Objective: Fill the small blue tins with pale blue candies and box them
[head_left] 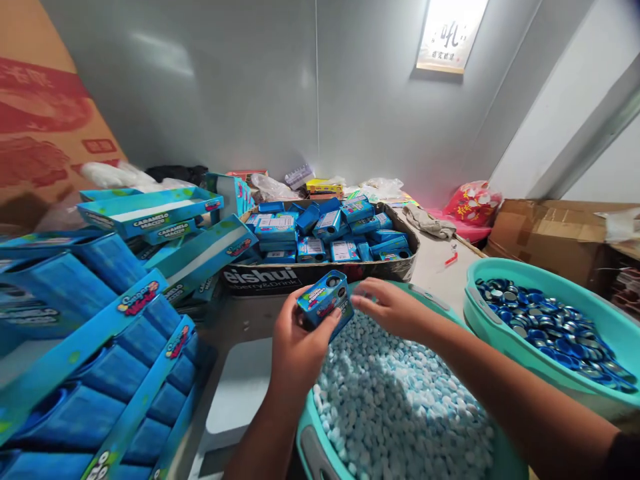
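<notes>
My left hand (296, 347) is closed around a small blue printed box (324, 300), held just above a teal basin (320, 453) full of small pale blue and white candies (400, 407). My right hand (390, 308) touches the box's right end with its fingers bunched together; whether they hold anything is hidden. Both hands are over the far edge of the candy basin.
A cardboard tray (300, 275) of several filled blue boxes stands behind the hands. Flat and folded blue display cartons (100, 347) pile up at left. A second teal basin (550, 370) at right holds shiny blue discs. A brown carton (550, 237) sits far right.
</notes>
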A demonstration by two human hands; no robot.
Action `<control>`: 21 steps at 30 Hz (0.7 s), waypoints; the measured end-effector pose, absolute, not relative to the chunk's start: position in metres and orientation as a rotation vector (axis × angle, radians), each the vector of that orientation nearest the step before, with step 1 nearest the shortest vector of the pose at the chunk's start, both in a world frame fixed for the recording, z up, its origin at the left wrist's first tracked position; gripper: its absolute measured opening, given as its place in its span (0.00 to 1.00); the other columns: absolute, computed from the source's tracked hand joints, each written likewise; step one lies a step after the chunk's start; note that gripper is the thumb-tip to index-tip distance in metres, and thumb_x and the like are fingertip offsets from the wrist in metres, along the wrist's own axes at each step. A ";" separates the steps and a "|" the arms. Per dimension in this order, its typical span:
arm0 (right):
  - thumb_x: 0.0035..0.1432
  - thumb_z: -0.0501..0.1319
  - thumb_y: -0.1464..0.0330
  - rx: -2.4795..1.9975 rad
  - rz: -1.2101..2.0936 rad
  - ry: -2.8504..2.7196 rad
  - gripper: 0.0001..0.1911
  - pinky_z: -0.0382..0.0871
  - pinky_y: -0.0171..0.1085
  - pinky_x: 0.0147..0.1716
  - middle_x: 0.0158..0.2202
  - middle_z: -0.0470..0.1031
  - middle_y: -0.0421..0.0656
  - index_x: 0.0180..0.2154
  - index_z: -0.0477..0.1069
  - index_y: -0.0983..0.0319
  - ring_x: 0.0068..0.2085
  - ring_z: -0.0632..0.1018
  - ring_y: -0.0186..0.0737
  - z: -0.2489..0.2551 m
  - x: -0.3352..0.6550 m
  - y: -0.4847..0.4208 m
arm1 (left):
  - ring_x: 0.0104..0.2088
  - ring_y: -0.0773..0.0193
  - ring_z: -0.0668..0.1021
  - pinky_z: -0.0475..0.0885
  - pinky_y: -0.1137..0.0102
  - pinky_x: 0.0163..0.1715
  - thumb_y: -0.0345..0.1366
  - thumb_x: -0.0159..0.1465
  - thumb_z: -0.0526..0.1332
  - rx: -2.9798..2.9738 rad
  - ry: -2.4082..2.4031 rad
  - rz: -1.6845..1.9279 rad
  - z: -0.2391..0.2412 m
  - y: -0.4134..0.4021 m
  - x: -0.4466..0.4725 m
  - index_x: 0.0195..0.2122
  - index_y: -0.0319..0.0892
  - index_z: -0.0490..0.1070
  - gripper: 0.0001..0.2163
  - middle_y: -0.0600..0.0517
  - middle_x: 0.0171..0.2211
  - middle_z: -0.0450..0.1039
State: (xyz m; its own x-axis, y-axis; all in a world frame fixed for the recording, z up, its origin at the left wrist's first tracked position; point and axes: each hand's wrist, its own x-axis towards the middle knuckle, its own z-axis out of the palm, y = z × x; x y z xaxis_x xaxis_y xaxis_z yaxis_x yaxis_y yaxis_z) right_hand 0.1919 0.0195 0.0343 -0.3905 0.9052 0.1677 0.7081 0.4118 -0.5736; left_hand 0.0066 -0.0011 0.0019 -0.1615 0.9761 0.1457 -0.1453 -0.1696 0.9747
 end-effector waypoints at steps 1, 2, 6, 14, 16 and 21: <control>0.66 0.53 0.50 -1.440 0.657 -2.358 0.24 0.69 0.45 0.43 0.43 0.74 0.50 0.45 0.72 0.63 0.44 0.75 0.47 0.029 0.189 0.016 | 0.38 0.61 0.81 0.76 0.69 0.41 0.36 0.51 0.73 1.127 1.109 1.515 0.002 -0.001 0.006 0.47 0.42 0.70 0.23 0.50 0.39 0.79; 0.64 0.55 0.48 -1.490 0.739 -2.507 0.28 0.69 0.48 0.46 0.49 0.73 0.53 0.52 0.70 0.63 0.48 0.75 0.52 0.024 0.186 0.012 | 0.36 0.62 0.81 0.76 0.70 0.40 0.36 0.51 0.73 1.122 1.094 1.530 0.003 -0.002 0.006 0.46 0.42 0.69 0.23 0.51 0.37 0.79; 0.53 0.64 0.46 -1.544 0.855 -2.815 0.42 0.69 0.54 0.48 0.57 0.66 0.61 0.60 0.62 0.66 0.53 0.74 0.64 0.013 0.176 0.001 | 0.35 0.62 0.81 0.76 0.69 0.38 0.39 0.54 0.71 1.145 1.078 1.650 0.009 -0.004 0.003 0.45 0.42 0.69 0.19 0.51 0.35 0.78; 0.46 0.68 0.46 -1.523 0.841 -2.807 0.40 0.72 0.49 0.41 0.50 0.75 0.55 0.55 0.68 0.62 0.46 0.78 0.61 0.010 0.174 0.004 | 0.41 0.54 0.80 0.77 0.63 0.42 0.44 0.55 0.67 1.500 1.805 1.642 0.013 -0.028 -0.061 0.46 0.44 0.71 0.19 0.48 0.41 0.77; 0.46 0.68 0.48 -1.482 0.751 -2.804 0.35 0.73 0.44 0.37 0.47 0.77 0.51 0.52 0.72 0.60 0.43 0.79 0.57 0.015 0.172 0.005 | 0.39 0.52 0.80 0.77 0.60 0.40 0.48 0.53 0.67 1.475 1.933 1.457 -0.002 -0.030 -0.081 0.45 0.44 0.71 0.21 0.48 0.39 0.77; 0.67 0.54 0.63 -1.456 0.293 -2.618 0.13 0.68 0.36 0.47 0.46 0.78 0.44 0.45 0.75 0.58 0.47 0.77 0.42 0.058 0.192 0.056 | 0.43 0.47 0.80 0.77 0.52 0.43 0.51 0.49 0.68 1.505 1.854 1.398 -0.039 -0.039 -0.102 0.44 0.42 0.68 0.25 0.43 0.44 0.75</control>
